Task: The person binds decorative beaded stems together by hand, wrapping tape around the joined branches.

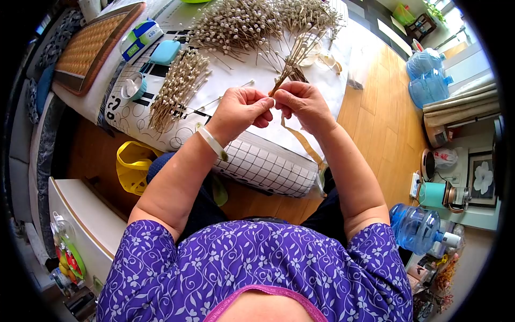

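Observation:
My left hand (244,110) and my right hand (303,104) meet over the near edge of the white-covered table (214,75). Both are closed in a pinch at the stem end of a small bundle of budded twigs (295,56), which points away from me. A tan ribbon (301,140) hangs below my right hand toward the table's front edge. Left of my hands lies a sheaf of budded stems (179,88), with a few loose stems between. Large heaps of white-budded twigs (236,24) cover the far part of the table.
A tissue pack (142,40), a light blue case (165,52) and a round tape container (134,87) stand on the left. A yellow basket (134,166) is on the floor below. Blue water bottles (429,86) stand at the right, another (416,228) nearer me.

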The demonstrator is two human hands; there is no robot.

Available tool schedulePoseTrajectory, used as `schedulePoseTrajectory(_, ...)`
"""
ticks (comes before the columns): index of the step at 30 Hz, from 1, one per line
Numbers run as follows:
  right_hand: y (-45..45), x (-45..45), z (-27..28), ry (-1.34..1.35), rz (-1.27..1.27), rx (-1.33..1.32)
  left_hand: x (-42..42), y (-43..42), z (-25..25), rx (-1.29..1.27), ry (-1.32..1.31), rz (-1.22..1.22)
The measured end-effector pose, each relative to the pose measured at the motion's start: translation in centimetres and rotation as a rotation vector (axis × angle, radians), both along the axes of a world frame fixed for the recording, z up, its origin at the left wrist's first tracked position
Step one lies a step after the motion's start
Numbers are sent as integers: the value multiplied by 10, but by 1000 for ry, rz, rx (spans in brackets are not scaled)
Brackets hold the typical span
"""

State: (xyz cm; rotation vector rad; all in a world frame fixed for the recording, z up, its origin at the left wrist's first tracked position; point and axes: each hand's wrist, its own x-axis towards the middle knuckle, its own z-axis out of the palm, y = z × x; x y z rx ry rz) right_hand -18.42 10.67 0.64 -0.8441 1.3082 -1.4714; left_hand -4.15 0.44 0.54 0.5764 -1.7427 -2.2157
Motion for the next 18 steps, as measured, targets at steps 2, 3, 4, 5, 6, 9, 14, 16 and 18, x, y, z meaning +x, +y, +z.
schedulePoseTrajectory(2, 0, -3, 0, 18, 30, -6, 1, 1, 2, 35, 2, 7)
schedulePoseTrajectory(3, 0, -4, 1, 14, 34, -4, 1, 2, 3, 71, 4, 14)
schedulePoseTrajectory(4, 0, -4, 1, 10, 38, -3, 2, 2, 3, 71, 3, 14)
schedulePoseTrajectory(5, 0, -3, 1, 9, 38, -4, 2, 2, 2, 69, 13, 2)
schedulePoseTrajectory(6, 0, -1, -1, 8, 27, -32, 2, 3, 2, 68, 24, -10)
schedulePoseTrajectory(9, 2, 1, 1, 45, 1, -53, 1, 2, 1, 80, 29, -10)
schedulePoseTrajectory(14, 3, 6, 1, 53, -40, -32, 0, 5, -3, 95, 30, -25)
schedulePoseTrajectory(16, 2, 4, -2, 45, -4, -48, -1, 4, -5, 116, 35, -44)
schedulePoseTrajectory(18, 1, 4, -4, 57, -8, -57, -2, 5, -8, 95, 33, -25)
